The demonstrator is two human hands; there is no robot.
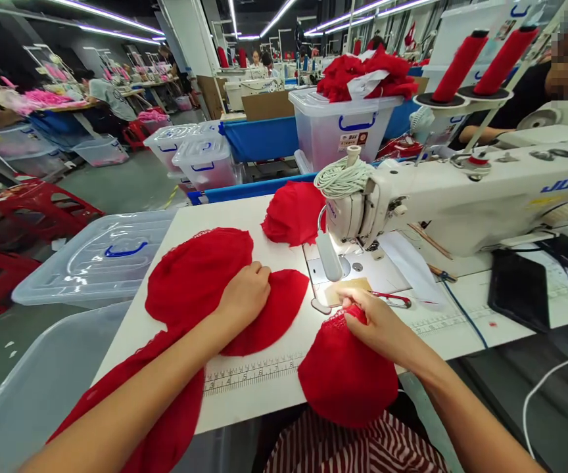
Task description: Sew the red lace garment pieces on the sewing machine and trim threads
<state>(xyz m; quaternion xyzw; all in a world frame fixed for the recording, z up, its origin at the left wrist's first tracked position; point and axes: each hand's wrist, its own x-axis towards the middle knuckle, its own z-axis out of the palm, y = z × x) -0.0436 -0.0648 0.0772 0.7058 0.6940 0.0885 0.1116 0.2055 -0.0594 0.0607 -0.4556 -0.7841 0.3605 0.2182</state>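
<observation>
My left hand (pixel 245 294) lies at the left of the sewing table, its fingers curled down on a rounded red fabric piece (pixel 284 309). A larger red fabric piece (pixel 198 272) with a lacy edge spreads beside it, and more red cloth trails under my forearm off the front edge. Pinched in my right hand (pixel 370 320) is the top of another red fabric piece (pixel 348 374), which has lace trim and hangs over the table's front edge above my lap. Just beyond that hand are red-handled snips (pixel 391 299) and the white sewing machine (pixel 353 217).
Behind the needle area lies a red cloth heap (pixel 294 211). A black phone-like slab (pixel 518 289) sits at the right. Lidded plastic bins (pixel 101 256) stand left of the table (pixel 244 407); a bin (pixel 333 125) piled with red cloth is behind. Another person sits at far right.
</observation>
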